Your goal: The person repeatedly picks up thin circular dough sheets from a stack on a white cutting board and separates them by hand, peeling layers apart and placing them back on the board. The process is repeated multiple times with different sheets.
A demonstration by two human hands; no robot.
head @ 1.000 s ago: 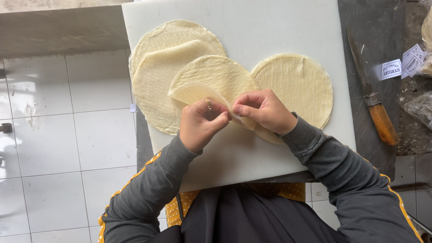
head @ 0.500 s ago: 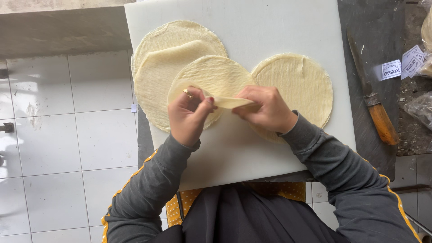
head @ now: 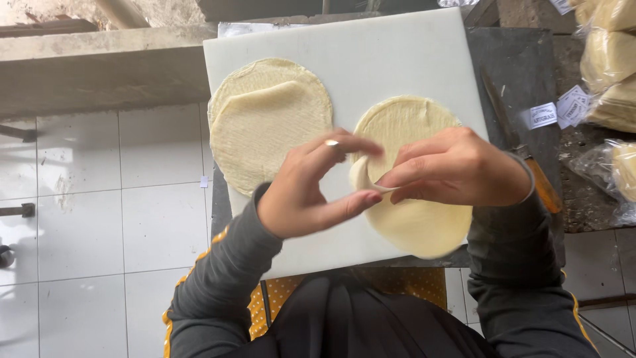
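Hands lifted: left hand (head: pixel 311 189), right hand (head: pixel 457 166) peel wrapper (head: pixel 414 222)

Wooden-handled knife (head: pixel 530 174) on dark table (head: pixel 523 59), paper labels (head: pixel 560 109), bagged flatbreads (head: pixel 609 59), white tiled floor (head: pixel 99 219)

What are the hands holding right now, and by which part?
Both hands, left hand and right hand, pinch a thin pale dough sheet by its upper left edge, lifted above the white board.
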